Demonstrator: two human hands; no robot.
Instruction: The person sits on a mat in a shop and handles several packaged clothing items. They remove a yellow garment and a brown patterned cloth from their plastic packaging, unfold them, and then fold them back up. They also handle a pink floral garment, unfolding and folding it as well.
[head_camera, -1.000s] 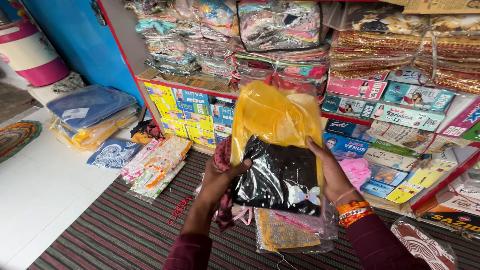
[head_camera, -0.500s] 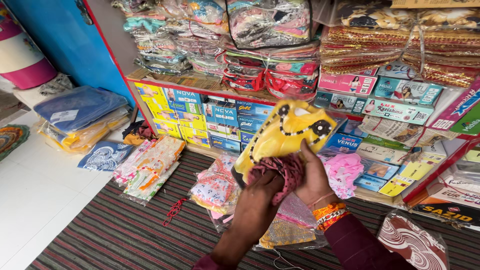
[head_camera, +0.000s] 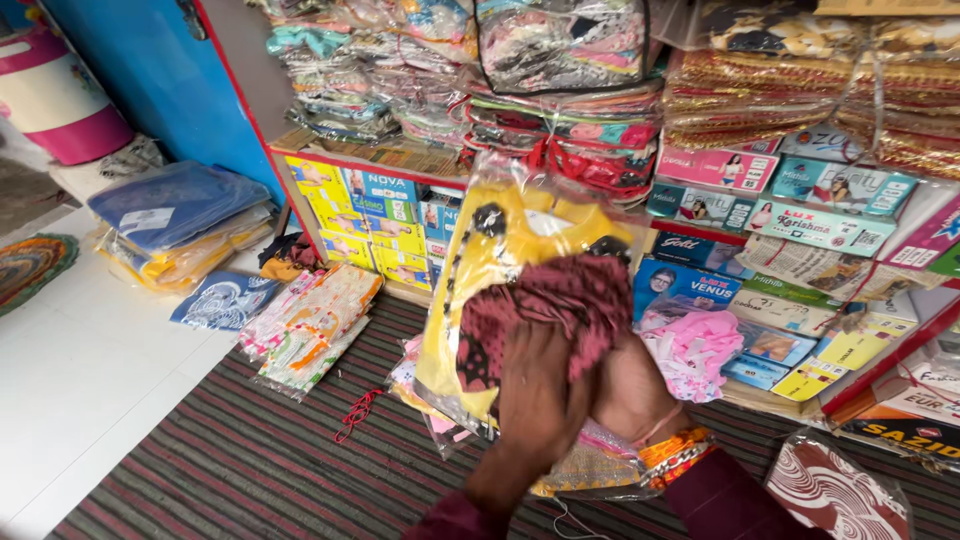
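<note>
Both hands are gripping 1 clear-wrapped yellow garment packet (head_camera: 500, 270), raised in front of the shelf of flat printed boxes (head_camera: 790, 200) and above the striped mat (head_camera: 230, 450). The left hand (head_camera: 535, 400) is lying over the packet's lower face, fingers curled onto a maroon dotted cloth (head_camera: 560, 310) bunched against it. The right hand (head_camera: 630, 395) is clasping the same bundle from the right, fingers closed, orange bangles (head_camera: 670, 452) at the wrist. Floral packets (head_camera: 310, 325) are lying on the mat to the left.
</note>
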